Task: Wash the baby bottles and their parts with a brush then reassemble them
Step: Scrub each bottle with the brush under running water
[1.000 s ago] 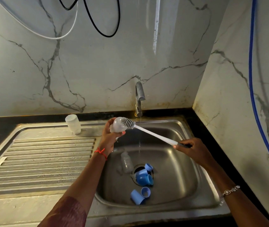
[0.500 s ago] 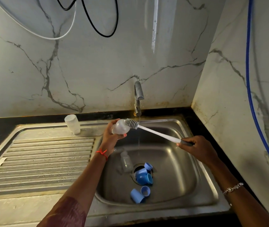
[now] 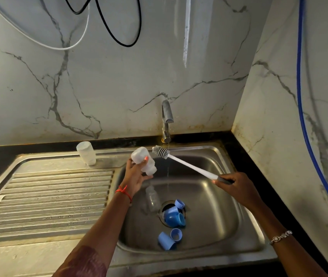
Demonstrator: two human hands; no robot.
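Stainless steel forms the sink (image 3: 230, 156), and everything is placed from its tap (image 3: 167, 118). Just below and left of the tap, a cloudy bottle (image 3: 142, 159) is gripped by the left hand (image 3: 137, 177), thumb and fingers curled round its body (which end is the mouth is hard to make out). Below and right of the tap, the dark grip of the brush (image 3: 189, 164) is clasped in the right hand (image 3: 238, 186), its end hidden in the fist. The bristle head is held under the tap, just beside the bottle and outside it. A thin water stream (image 3: 168, 170) is seen falling past it. Farther below the tap, a clear second bottle (image 3: 152, 198) is faintly visible on the basin floor beside overlapping blue parts (image 3: 174, 214). Far left of the tap, a pale container (image 3: 86, 153) is stood on the ledge.
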